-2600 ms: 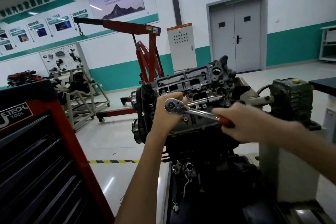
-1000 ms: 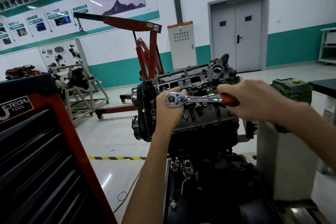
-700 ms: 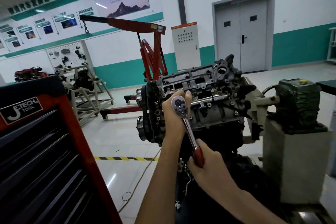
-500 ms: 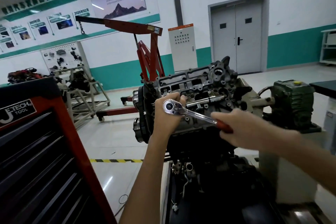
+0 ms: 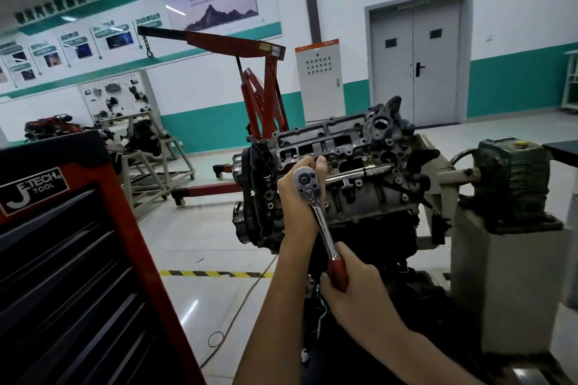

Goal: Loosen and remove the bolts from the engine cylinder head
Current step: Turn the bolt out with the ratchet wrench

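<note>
Single view, worn on the head. Faces forward and a little down. Sits close to the engine [image 5: 375, 197], mid-frame and about level with it, looking onto its open top face turned toward the lens. Catches the left hand [image 5: 291, 206] and right hand [image 5: 353, 294] near, low in the centre, on the ratchet [image 5: 322, 228]. Takes in the tool chest [image 5: 78, 259] just beside at lower left, the crane [image 5: 269, 72] behind the engine, the doors [image 5: 413, 56] well beyond on the far wall [image 5: 516, 9]. Bends lines toward the edges, wide-angle.
</note>
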